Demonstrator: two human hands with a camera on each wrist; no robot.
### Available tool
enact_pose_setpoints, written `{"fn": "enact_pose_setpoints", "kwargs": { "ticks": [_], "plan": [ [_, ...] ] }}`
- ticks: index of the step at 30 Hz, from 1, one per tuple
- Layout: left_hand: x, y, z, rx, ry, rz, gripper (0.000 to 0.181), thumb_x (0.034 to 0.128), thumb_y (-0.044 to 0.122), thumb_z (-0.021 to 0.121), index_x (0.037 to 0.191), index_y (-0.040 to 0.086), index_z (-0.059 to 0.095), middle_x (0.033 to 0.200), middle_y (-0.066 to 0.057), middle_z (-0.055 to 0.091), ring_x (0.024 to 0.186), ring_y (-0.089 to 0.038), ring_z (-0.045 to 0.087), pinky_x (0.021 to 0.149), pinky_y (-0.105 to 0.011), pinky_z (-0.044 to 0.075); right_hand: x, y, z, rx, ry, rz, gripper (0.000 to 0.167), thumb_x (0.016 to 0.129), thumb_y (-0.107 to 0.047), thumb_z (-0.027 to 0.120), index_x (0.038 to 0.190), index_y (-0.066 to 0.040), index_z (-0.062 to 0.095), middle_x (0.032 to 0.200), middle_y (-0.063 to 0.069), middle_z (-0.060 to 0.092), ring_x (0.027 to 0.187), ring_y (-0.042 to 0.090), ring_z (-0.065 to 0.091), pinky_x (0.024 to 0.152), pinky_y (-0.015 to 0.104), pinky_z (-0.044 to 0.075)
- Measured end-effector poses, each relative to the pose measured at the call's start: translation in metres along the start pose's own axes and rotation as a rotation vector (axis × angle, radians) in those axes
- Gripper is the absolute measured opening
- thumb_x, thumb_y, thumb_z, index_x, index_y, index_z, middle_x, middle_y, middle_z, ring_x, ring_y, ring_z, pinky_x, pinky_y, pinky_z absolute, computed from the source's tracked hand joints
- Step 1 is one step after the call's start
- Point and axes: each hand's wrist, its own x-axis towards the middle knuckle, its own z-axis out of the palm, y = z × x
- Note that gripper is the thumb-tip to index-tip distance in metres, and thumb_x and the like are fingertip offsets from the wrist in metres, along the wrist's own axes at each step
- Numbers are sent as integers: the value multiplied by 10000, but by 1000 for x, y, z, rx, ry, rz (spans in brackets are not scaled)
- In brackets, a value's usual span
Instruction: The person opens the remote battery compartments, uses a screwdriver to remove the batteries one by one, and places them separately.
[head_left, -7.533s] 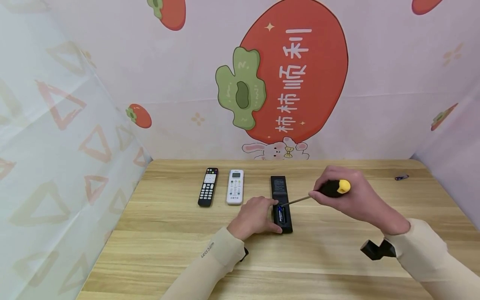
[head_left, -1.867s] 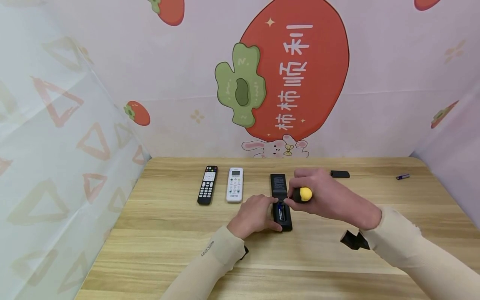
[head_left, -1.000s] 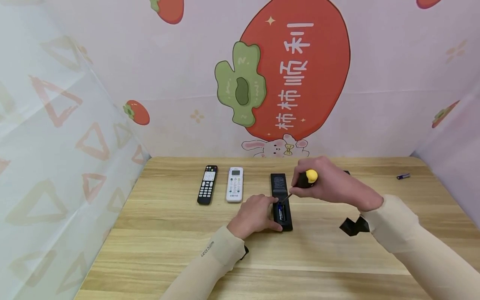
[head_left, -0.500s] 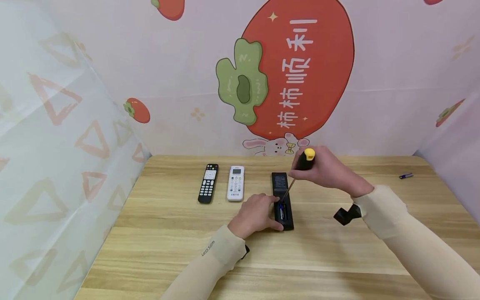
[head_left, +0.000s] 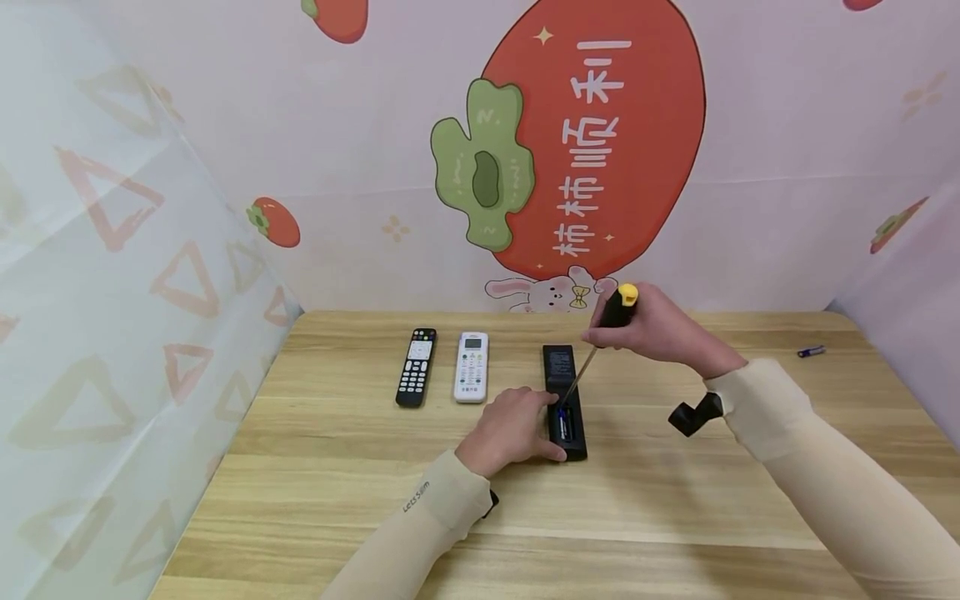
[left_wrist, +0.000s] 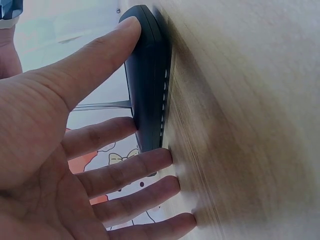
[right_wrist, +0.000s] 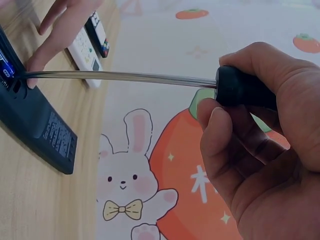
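A black remote control (head_left: 558, 367) lies back side up on the table, its battery compartment uncovered. Inside the compartment sits a blue battery (right_wrist: 6, 67); a second slot beside it is too dark to make out. My left hand (head_left: 508, 433) steadies the remote from its left: straight thumb at the near end, index finger beside the compartment, other fingers extended to the tabletop. My right hand (head_left: 651, 329) grips the black and yellow handle of a screwdriver (right_wrist: 150, 78). Its shaft slants down to the left, with the tip at the compartment's far end, by the battery.
Left of the hands lie a black remote with white buttons (head_left: 416, 367) and a white remote (head_left: 471, 368). A loose blue battery (head_left: 811, 351) rests at the back right of the wooden table (head_left: 337, 500). Printed cloth (head_left: 360, 150) hangs along the table's back edge.
My right hand has risen and moved back, tilting the screwdriver from a low slant to a steeper one, tip still at the compartment. The small black cover behind that hand is out of sight now.
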Motion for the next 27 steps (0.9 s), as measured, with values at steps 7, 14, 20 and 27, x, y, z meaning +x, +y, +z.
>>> {"fn": "enact_pose_setpoints", "kwargs": {
  "ticks": [7, 14, 20, 27],
  "plan": [
    [-1, 0, 2, -10, 2, -4, 791, 714, 482, 915, 1360, 106, 655, 1232, -79, 689, 1098, -254, 640, 908, -385, 523, 2, 5, -2, 22, 13, 39, 177, 889, -218, 813, 851, -85, 702, 769, 63, 674, 694, 277, 634, 621, 367, 552],
    [-2, 1, 1, -11, 10, -6, 786, 710, 473, 920, 1354, 105, 659, 1232, -82, 688, 1095, -255, 642, 909, -383, 524, 1, 13, -6, 45, 21, 81, 175, 893, -216, 808, 848, -84, 703, 773, 84, 676, 706, 304, 636, 627, 366, 563],
    [-2, 1, 1, -15, 8, -8, 787, 710, 467, 922, 1359, 110, 656, 1239, -82, 684, 1094, -255, 640, 907, -383, 525, 2, 19, -6, 56, 9, 90, 201, 897, -232, 805, 857, -71, 691, 769, 95, 670, 692, 272, 629, 631, 368, 563],
    [-2, 0, 1, -32, 6, -15, 784, 710, 456, 925, 1362, 115, 655, 1247, -84, 682, 1106, -262, 637, 909, -392, 526, 0, 22, -5, 66, 25, 91, 191, 898, -206, 802, 845, -57, 695, 767, 106, 665, 665, 269, 619, 618, 353, 552]
  ]
}}
